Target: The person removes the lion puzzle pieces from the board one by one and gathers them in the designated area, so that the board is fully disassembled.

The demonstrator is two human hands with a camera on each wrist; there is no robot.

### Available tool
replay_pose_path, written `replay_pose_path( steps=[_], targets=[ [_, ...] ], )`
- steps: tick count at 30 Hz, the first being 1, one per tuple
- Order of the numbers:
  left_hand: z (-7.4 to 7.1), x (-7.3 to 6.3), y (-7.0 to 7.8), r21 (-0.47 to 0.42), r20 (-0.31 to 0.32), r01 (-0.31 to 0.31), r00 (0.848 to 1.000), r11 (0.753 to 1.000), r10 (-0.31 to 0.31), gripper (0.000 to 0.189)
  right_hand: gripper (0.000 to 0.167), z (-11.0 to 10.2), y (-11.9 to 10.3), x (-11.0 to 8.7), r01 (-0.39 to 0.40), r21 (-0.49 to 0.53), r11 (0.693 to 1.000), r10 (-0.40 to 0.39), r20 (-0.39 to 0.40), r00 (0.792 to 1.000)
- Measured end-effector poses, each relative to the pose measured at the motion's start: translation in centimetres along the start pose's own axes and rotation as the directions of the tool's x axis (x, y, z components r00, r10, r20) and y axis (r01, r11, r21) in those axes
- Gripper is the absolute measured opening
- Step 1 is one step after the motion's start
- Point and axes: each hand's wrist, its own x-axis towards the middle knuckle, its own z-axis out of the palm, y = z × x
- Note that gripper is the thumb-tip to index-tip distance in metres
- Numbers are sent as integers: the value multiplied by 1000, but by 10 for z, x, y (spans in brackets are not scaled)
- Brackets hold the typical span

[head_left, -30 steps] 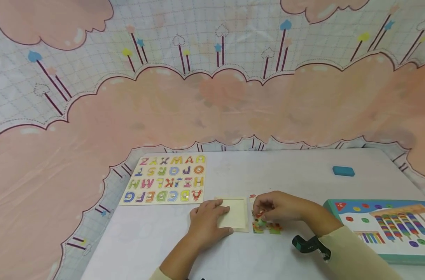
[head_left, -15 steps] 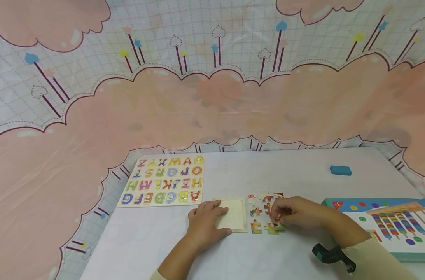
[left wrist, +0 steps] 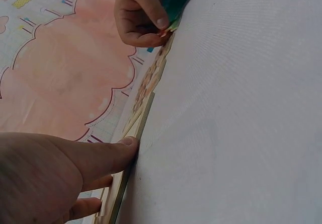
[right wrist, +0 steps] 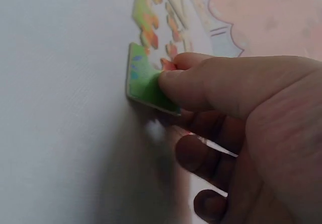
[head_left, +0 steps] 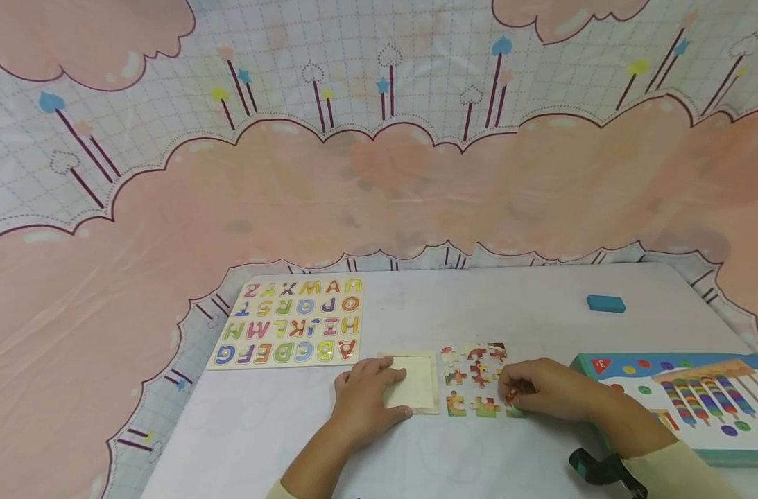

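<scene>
My left hand rests with spread fingers on the left side of an empty wooden puzzle tray. In the left wrist view, its thumb lies along the edge of the tray. Right of the tray, several loose jigsaw pieces lie in rows. At the lower right of these rows my right hand pinches a green corner puzzle piece between thumb and fingers. The right wrist view shows that piece slightly tilted, its far side hidden behind the thumb.
A wooden alphabet board lies at the back left. A blue block sits toward the back right. Close to my right forearm lies a large flat toy box. A patterned cloth hangs behind the table.
My right hand has moved right along the bottom row, from its left part to its right end, uncovering pieces as it goes. The left hand stays on the tray.
</scene>
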Motion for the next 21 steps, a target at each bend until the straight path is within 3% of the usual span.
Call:
replay_pose_path(
  steps=[21],
  targets=[
    [3, -3, -3, 4, 25, -6, 1000, 1000, 6, 58, 17, 16, 7, -4, 51, -116, 992, -64, -115, 991]
  ],
)
